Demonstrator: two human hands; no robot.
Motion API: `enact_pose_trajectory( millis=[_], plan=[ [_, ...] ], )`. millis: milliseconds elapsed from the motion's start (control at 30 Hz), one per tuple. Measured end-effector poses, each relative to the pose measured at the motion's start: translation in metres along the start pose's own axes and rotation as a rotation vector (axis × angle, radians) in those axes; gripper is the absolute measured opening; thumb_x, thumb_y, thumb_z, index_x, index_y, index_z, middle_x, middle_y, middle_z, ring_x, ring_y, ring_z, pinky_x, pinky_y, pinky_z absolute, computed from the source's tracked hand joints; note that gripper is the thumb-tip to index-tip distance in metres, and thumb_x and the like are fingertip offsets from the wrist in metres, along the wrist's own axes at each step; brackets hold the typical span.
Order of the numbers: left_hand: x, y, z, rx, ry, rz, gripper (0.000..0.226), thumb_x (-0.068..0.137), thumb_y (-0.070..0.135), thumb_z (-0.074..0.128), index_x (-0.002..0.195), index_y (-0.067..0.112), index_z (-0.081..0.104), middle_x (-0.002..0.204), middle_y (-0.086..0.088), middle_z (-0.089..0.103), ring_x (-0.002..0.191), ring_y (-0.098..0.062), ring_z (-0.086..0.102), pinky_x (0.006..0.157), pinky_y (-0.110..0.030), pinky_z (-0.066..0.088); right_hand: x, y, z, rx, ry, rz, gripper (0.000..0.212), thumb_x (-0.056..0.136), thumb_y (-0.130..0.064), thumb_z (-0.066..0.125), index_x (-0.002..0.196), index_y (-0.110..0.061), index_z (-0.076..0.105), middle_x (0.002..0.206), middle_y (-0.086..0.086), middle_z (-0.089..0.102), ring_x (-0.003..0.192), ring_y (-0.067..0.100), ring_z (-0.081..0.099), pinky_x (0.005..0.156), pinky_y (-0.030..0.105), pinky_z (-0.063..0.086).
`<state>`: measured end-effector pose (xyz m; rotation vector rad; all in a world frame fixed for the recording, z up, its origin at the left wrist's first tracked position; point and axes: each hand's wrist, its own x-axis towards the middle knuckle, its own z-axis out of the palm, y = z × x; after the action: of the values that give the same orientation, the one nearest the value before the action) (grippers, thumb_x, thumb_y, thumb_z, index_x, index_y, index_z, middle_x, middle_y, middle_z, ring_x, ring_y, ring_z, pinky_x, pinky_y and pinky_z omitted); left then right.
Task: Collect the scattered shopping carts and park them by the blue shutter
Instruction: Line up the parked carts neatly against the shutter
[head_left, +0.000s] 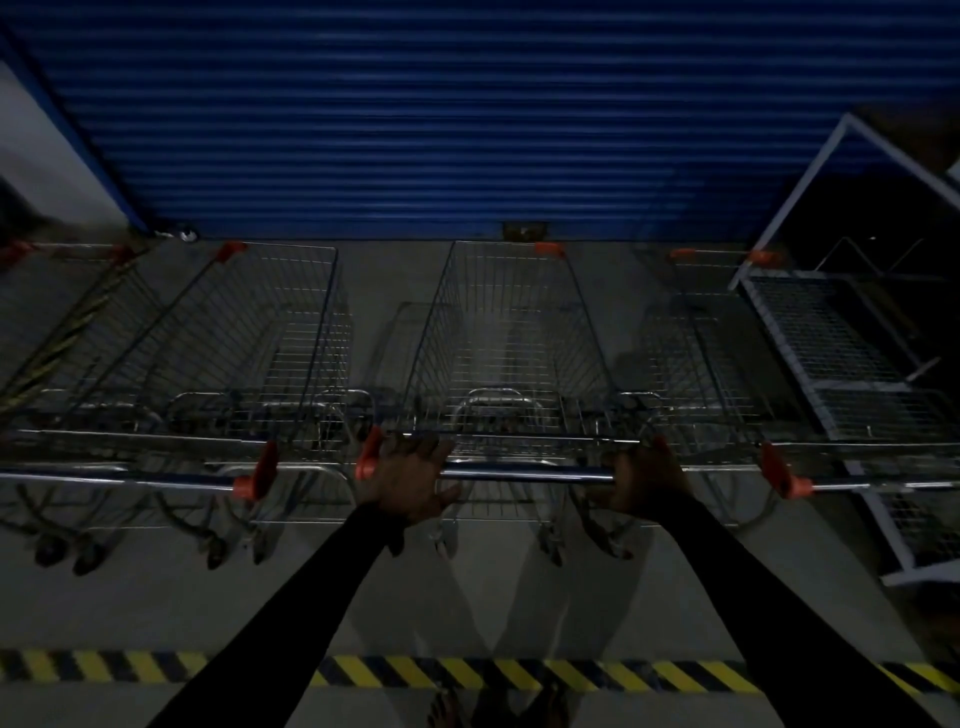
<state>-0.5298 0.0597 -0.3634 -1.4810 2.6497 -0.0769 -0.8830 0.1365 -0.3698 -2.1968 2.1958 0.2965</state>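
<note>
Dim grey floor (171, 603), hazard tape (545, 673) — middle cart (511, 332) faces the blue shutter (441, 130).

No readable text, label, brand or number shows anywhere in this dim view.

Dim light. A blue roller shutter (441, 130) fills the far side, with a strip of white wall (41, 156) at its left. The floor (519, 597) is grey concrete, crossed near by a yellow-and-black hazard stripe (519, 673). A white-framed wire-mesh rack (821, 332) stands at right.
</note>
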Motion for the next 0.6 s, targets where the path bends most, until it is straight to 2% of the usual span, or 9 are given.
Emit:
enact_pose_trajectory(
  millis=[100, 167, 233, 267, 300, 367, 433, 533, 600],
  plan=[
    [0.006, 0.008, -0.005, -0.072, 0.021, 0.014, 0.079, 0.083, 0.079, 0.035, 0.145, 0.031, 0.04, 0.146, 0.005, 0.046, 0.133, -0.021, 0.044, 0.109, -0.049, 0.027, -0.004, 0.001, -0.005, 0.04, 0.066, -0.035, 0.075, 0.068, -0.092, 0.045, 0.108, -0.033, 0.07, 0.101, -0.01, 0.074, 0.108, 0.016, 0.066, 0.109, 0.038, 0.035],
    [0.01, 0.013, -0.008, -0.124, 0.087, 0.057, 0.082, 0.081, 0.082, 0.04, 0.141, 0.027, 0.046, 0.143, 0.001, 0.05, 0.13, -0.023, 0.048, 0.104, -0.045, 0.03, -0.007, 0.003, -0.011, 0.119, 0.119, -0.039, 0.078, 0.066, -0.094, 0.044, 0.106, -0.032, 0.068, 0.097, -0.01, 0.073, 0.099, 0.017, 0.068, 0.095, 0.034, 0.047],
    [0.015, 0.023, -0.012, -0.162, 0.125, 0.101, 0.088, 0.076, 0.085, 0.045, 0.139, 0.023, 0.049, 0.144, -0.002, 0.051, 0.13, -0.026, 0.049, 0.105, -0.045, 0.033, -0.011, 0.006, -0.019, 0.173, 0.208, -0.031, 0.08, 0.067, -0.095, 0.042, 0.103, -0.028, 0.065, 0.096, -0.006, 0.071, 0.092, 0.024, 0.069, 0.079, 0.034, 0.052],
    [0.019, 0.029, -0.016, -0.173, 0.136, 0.115, 0.092, 0.074, 0.088, 0.045, 0.139, 0.022, 0.05, 0.144, -0.003, 0.052, 0.13, -0.027, 0.05, 0.106, -0.047, 0.033, -0.012, 0.008, -0.022, 0.195, 0.238, -0.022, 0.08, 0.068, -0.095, 0.041, 0.105, -0.027, 0.064, 0.099, -0.002, 0.071, 0.092, 0.026, 0.068, 0.077, 0.036, 0.054],
    [0.024, 0.038, -0.019, -0.182, 0.154, 0.127, 0.095, 0.072, 0.091, 0.044, 0.137, 0.022, 0.05, 0.142, -0.003, 0.054, 0.128, -0.027, 0.051, 0.106, -0.048, 0.034, -0.014, 0.011, -0.026, 0.222, 0.241, -0.008, 0.082, 0.069, -0.095, 0.042, 0.11, -0.028, 0.063, 0.107, 0.0, 0.071, 0.099, 0.027, 0.068, 0.081, 0.038, 0.054],
    [0.032, 0.059, -0.027, -0.2, 0.183, 0.162, 0.098, 0.069, 0.096, 0.039, 0.134, 0.023, 0.051, 0.137, -0.002, 0.057, 0.125, -0.026, 0.053, 0.107, -0.05, 0.034, -0.022, 0.019, -0.033, 0.275, 0.188, 0.032, 0.086, 0.07, -0.094, 0.046, 0.129, -0.032, 0.057, 0.135, 0.0, 0.061, 0.124, 0.024, 0.058, 0.098, 0.04, 0.049],
    [0.037, 0.086, -0.034, -0.218, 0.188, 0.189, 0.099, 0.069, 0.097, 0.036, 0.133, 0.023, 0.052, 0.136, -0.001, 0.057, 0.122, -0.026, 0.054, 0.107, -0.051, 0.032, -0.031, 0.031, -0.037, 0.274, 0.214, 0.044, 0.092, 0.072, -0.092, 0.045, 0.142, -0.033, 0.049, 0.146, 0.0, 0.052, 0.134, 0.024, 0.049, 0.108, 0.04, 0.042],
    [0.041, 0.131, -0.044, -0.245, 0.198, 0.204, 0.097, 0.071, 0.096, 0.034, 0.134, 0.025, 0.05, 0.134, 0.0, 0.057, 0.121, -0.026, 0.054, 0.106, -0.051, 0.033, -0.048, 0.05, -0.05, 0.255, 0.247, 0.023, 0.094, 0.073, -0.092, 0.041, 0.143, -0.029, 0.048, 0.141, 0.001, 0.057, 0.129, 0.027, 0.053, 0.105, 0.041, 0.044],
    [0.044, 0.163, -0.05, -0.245, 0.207, 0.206, 0.095, 0.071, 0.097, 0.036, 0.134, 0.027, 0.049, 0.135, 0.002, 0.056, 0.122, -0.024, 0.052, 0.105, -0.051, 0.034, -0.061, 0.068, -0.056, 0.23, 0.366, -0.002, 0.08, 0.074, -0.089, 0.043, 0.126, -0.03, 0.058, 0.121, 0.0, 0.066, 0.109, 0.027, 0.065, 0.089, 0.04, 0.053]
  ],
)
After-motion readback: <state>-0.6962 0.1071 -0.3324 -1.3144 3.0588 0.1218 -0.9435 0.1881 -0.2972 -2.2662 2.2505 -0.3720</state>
